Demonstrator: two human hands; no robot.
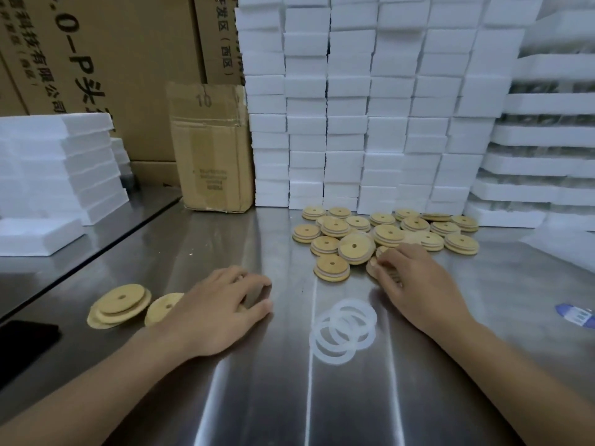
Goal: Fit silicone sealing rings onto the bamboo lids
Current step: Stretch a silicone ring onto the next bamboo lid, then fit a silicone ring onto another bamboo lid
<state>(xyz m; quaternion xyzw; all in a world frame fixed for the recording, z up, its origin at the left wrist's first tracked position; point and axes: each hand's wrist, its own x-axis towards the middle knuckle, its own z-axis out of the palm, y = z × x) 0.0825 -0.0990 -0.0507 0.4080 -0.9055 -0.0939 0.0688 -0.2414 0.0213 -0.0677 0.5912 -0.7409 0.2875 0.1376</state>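
A pile of several round bamboo lids (354,246), each with a centre hole, lies at the back middle of the steel table (289,397). My right hand (418,284) reaches to the pile's near edge, its fingers curled round one bamboo lid (373,268). A few translucent white silicone rings (343,331) lie overlapped between my hands. My left hand (219,313) arches over the table with curled fingers; a sliver of bamboo shows between them, the rest hidden. To its left lie a small stack of lids (120,305) and one more lid (162,309), partly under my wrist.
White foam blocks (354,123) are stacked like a wall behind the pile, and more foam (58,169) stands at the left. A worn cardboard box (212,149) leans at the back. A black phone (25,339) lies at the left edge, a blue-white object (576,315) at the right.
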